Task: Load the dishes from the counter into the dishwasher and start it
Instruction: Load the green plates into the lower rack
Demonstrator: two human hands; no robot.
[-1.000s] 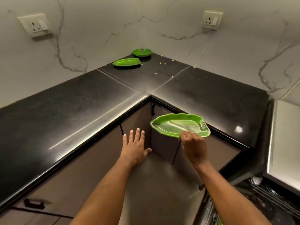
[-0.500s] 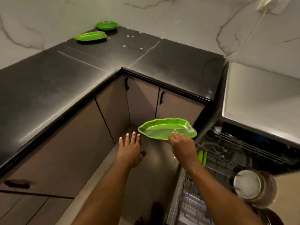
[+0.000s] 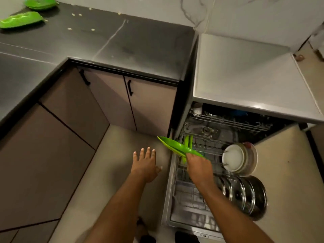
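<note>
My right hand [image 3: 199, 168] grips a green leaf-shaped plate [image 3: 172, 144] by one end, tilted on edge above the left side of the open dishwasher's lower rack [image 3: 189, 197]. Green plates [image 3: 188, 141] stand upright in the rack just behind it. My left hand [image 3: 145, 164] hovers over the floor with fingers spread, holding nothing. On the dark counter [image 3: 112, 42] at far left lie another green leaf plate [image 3: 21, 19] and a round green dish [image 3: 40, 2].
White plates [image 3: 238, 159] and several steel plates [image 3: 245, 195] stand at the rack's right side. The upper rack [image 3: 228, 121] sits under the grey dishwasher top [image 3: 242, 74]. Brown cabinets [image 3: 108, 97] with black handles line the corner. Crumbs dot the counter.
My right hand carried the green plate off the counter edge, down and right to the dishwasher rack, tipping it on edge. The view swung right and down. My left hand stayed empty.
</note>
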